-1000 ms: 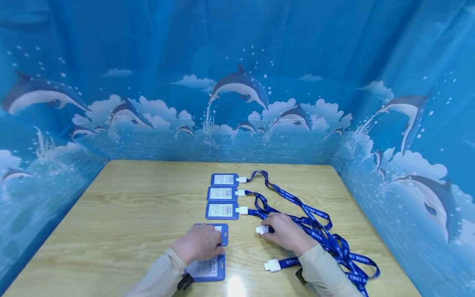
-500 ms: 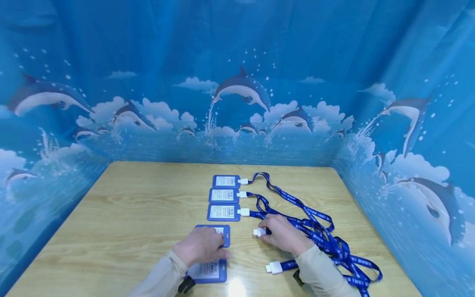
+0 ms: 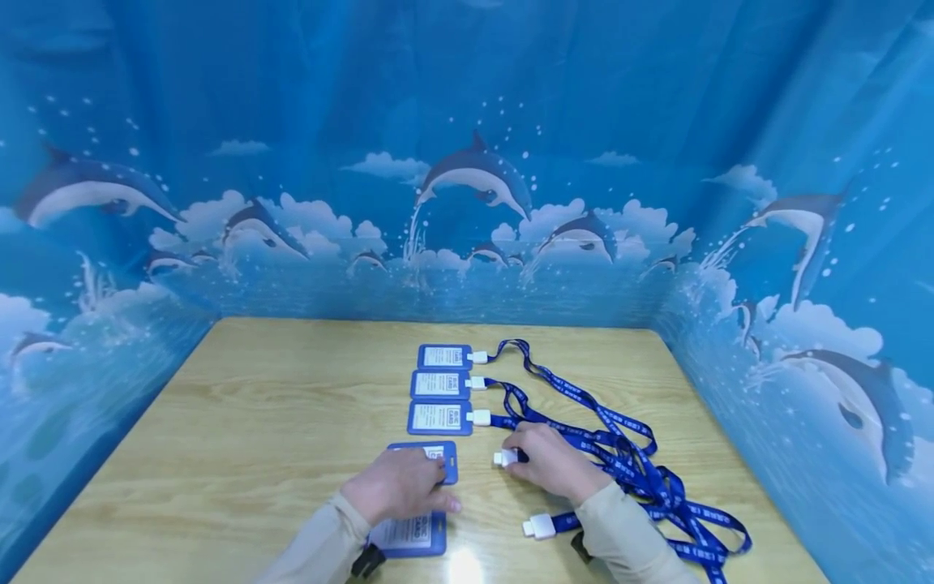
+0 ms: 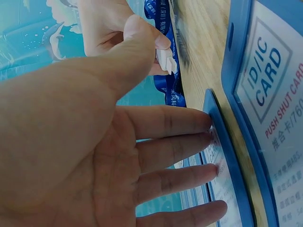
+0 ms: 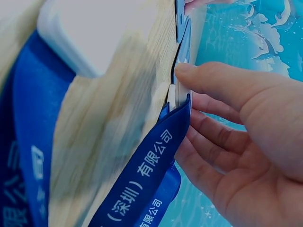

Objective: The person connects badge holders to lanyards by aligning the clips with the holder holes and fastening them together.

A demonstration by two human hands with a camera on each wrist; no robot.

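My left hand (image 3: 397, 483) rests its nearly straight fingertips on a blue ID card holder (image 3: 451, 469), covering much of its printed face. In the left wrist view, four fingers (image 4: 170, 153) press the card's surface while the thumb stays off it. Between thumb and fingers, my right hand (image 3: 549, 461) pinches the white plastic clip (image 3: 502, 458) of a blue lanyard (image 5: 147, 175). The clip points left toward the slot end of that card holder, with a short gap between them. Another card holder (image 3: 439, 537) lies nearer me, partly under my left wrist.
Farther back, three card holders (image 3: 440, 417) lie in a column, each joined to a lanyard clip (image 3: 478, 417). Tangled blue straps (image 3: 667, 495) spread over the right of the wooden table (image 3: 277, 405). A loose white clip (image 3: 540, 526) lies near my right sleeve. A dolphin-print curtain (image 3: 467, 268) surrounds the table.
Under my left fingers the card holder has slid slightly right. My right hand has brought the clip a little left, narrowing the gap. The head view has shifted slightly.
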